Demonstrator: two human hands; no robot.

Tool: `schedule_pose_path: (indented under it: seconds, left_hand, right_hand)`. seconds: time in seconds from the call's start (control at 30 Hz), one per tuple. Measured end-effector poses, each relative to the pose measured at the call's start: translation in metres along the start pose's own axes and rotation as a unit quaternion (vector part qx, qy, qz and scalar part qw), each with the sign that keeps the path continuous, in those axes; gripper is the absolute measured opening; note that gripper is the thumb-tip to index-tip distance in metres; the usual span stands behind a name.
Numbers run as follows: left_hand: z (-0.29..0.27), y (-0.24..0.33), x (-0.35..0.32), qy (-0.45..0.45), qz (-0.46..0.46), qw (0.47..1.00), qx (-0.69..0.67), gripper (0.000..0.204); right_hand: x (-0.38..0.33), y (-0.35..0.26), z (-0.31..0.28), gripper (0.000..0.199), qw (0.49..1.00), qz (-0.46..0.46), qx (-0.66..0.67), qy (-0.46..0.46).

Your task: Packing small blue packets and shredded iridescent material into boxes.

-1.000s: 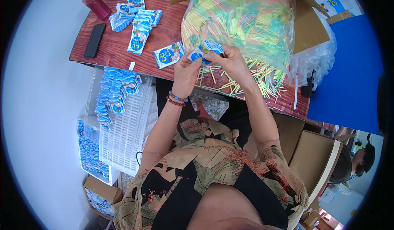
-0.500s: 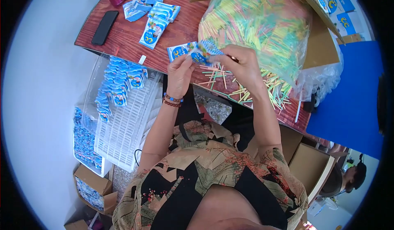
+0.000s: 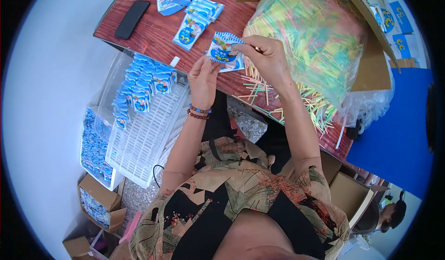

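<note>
Over the table's near edge, both my hands hold a small blue and white packet [image 3: 224, 47] with its printed front turned up. My left hand [image 3: 202, 78], with two beaded bracelets at its wrist, pinches the packet's lower left corner. The fingers of my right hand [image 3: 268, 58] are closed at its upper right edge; a pale tip, perhaps of a short straw, shows between them. Just beneath lies a second packet [image 3: 238, 66], partly hidden. Short coloured straws [image 3: 259, 84] are scattered by my right hand, in front of a big clear bag of straws [image 3: 308, 37].
More packets [image 3: 191, 29] and a black phone [image 3: 132, 19] lie on the red-brown table [image 3: 160, 39]. A cardboard box [image 3: 374, 70] surrounds the straw bag. At lower left are a white basket [image 3: 139, 155] with packets and a filled carton [image 3: 97, 202]. Another person sits far right.
The held packet has turned from edge-on and crumpled to face up and flatter. My view has shifted, so the table things appear farther right.
</note>
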State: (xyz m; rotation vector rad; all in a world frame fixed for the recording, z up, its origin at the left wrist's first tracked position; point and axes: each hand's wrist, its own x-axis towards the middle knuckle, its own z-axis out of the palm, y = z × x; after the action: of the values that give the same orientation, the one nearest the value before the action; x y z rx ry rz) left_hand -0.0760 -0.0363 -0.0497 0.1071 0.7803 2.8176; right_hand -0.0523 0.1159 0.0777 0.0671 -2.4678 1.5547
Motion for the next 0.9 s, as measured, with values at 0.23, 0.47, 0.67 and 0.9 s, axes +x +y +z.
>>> schedule_pose_path:
  seconds: [0.23,0.47,0.67,0.9]
  left_hand:
    - [-0.018,0.032,0.010,0.185,0.209,0.935,0.217,0.027]
    - [-0.035,0.043,0.034,0.082,0.264,0.670,0.689,0.038]
    - [-0.038,0.036,0.036,0.056,0.238,0.570,0.784,0.044]
    - [-0.001,0.018,0.030,-0.019,0.196,0.525,0.828,0.042]
  right_hand:
    - [0.063,0.016,0.054,0.017,0.992,0.049,0.112,-0.032]
    - [0.098,0.098,0.107,0.022,0.993,0.116,0.023,0.007]
    - [0.082,0.094,0.084,0.021,0.993,0.101,0.057,0.024]
    - [0.003,0.098,0.027,0.018,0.983,0.138,0.111,0.042]
